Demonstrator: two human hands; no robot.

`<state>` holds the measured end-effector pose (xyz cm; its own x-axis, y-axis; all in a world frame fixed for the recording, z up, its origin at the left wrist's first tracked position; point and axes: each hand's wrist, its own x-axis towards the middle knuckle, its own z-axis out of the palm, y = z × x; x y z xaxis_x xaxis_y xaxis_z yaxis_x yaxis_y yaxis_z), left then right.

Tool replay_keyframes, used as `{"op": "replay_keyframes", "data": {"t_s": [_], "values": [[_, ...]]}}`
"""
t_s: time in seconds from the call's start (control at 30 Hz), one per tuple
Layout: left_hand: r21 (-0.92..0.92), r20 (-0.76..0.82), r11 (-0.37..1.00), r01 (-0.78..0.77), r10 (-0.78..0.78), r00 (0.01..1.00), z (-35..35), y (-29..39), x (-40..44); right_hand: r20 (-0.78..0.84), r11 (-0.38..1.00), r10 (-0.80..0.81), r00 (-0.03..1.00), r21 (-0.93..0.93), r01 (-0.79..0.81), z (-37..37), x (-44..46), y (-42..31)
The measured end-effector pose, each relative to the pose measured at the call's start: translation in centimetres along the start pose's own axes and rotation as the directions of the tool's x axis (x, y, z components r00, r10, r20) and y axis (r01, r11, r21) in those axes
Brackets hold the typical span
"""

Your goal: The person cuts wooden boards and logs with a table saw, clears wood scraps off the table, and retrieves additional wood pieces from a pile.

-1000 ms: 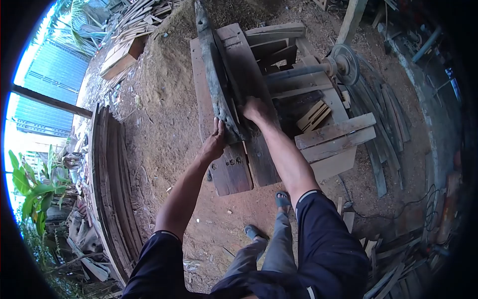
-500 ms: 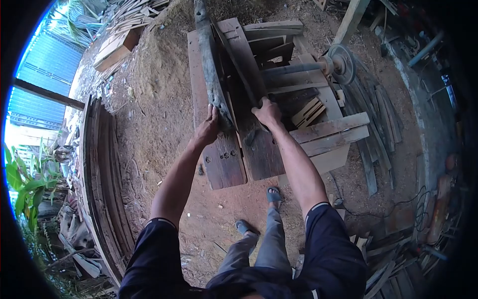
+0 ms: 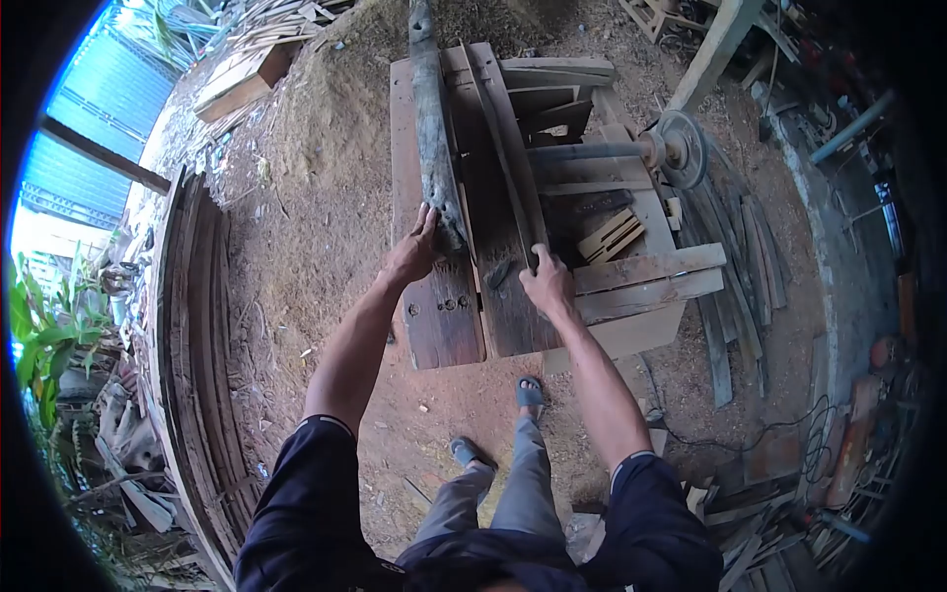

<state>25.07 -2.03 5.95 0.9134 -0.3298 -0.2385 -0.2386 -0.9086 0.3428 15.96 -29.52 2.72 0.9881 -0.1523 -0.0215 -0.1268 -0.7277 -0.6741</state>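
Note:
My left hand point(image 3: 414, 249) lies with fingers stretched along the near end of a weathered, knotty timber point(image 3: 432, 148) on the wooden saw table point(image 3: 444, 331). My right hand point(image 3: 550, 283) is closed around the near end of a long thin wooden strip point(image 3: 498, 138). The strip runs away from me along the right part of the tabletop, apart from the timber. Between the two hands a small dark piece point(image 3: 499, 274) sits on the table. A narrow slot divides the boards of the tabletop.
A shaft with a wheel point(image 3: 683, 148) sticks out on the table's right side. Several planks point(image 3: 202, 345) are stacked at the left. More boards point(image 3: 735, 296) lie on the ground at the right, near a cable point(image 3: 750, 426). A wooden post point(image 3: 715, 54) stands behind.
My right hand has drawn nearer to me and slightly right, and the strip has come along with it. My left hand stays at the timber's end. The view has shifted a little.

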Motion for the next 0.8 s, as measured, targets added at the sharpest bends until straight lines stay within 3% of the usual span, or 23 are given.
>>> {"op": "replay_keyframes", "data": {"t_s": [0.13,0.27,0.37,0.53,0.8], "values": [[-0.068,-0.108,0.994,-0.082,0.074,0.991,1.5,-1.7,0.5,-0.091,0.996,-0.018,0.996,0.085,0.026,1.0,-2.8,1.2],[-0.147,-0.191,0.977,-0.152,0.123,0.974,2.4,-2.5,0.3,-0.157,1.0,0.013,0.988,0.008,-0.012,2.1,-2.9,-0.4],[-0.192,-0.186,0.975,-0.112,0.076,0.98,2.3,-2.2,-0.1,-0.169,0.992,0.119,0.978,-0.013,-0.123,1.8,-2.3,-1.9],[-0.236,-0.153,0.97,-0.05,0.014,0.988,2.2,-2.0,-0.3,-0.036,0.927,0.364,0.931,-0.083,-0.366,0.9,-1.5,-4.6],[-0.28,-0.186,0.958,-0.06,0.007,0.982,2.5,-2.2,-0.4,-0.091,0.878,0.443,0.892,-0.155,-0.452,1.4,-1.2,-6.5]]}}
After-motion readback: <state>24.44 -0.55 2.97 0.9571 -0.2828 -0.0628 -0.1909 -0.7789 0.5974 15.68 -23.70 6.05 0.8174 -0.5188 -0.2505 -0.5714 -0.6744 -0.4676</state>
